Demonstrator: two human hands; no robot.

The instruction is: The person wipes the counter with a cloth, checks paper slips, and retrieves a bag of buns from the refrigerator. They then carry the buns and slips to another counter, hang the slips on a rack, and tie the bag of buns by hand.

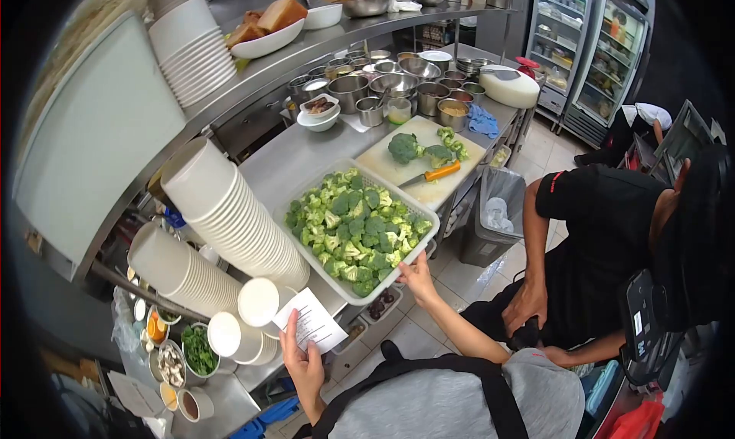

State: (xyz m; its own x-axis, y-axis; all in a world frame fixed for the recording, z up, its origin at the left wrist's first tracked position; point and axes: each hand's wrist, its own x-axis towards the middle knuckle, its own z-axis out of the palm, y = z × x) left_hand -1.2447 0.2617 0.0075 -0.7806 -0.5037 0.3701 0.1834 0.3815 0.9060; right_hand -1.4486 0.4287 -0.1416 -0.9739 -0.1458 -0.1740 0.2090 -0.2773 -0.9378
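Observation:
In my left hand [305, 366] is a white paper slip [310, 322] with printed lines, held between thumb and fingers beside the stacked white tubs. My right hand [417, 277] grips the near right rim of a pale rectangular basket [430, 236] filled with cut broccoli [356, 225]. Behind the basket, a white cutting board [377, 152] carries broccoli heads [404, 147] and an orange-handled knife [442, 171].
A person in black [605, 232] is close on the right. Tall container stacks [245, 217] stand at the left, below a metal shelf [337, 33]. Metal pots [349, 93] crowd the back counter. A grey bin [490, 225] stands beside the counter.

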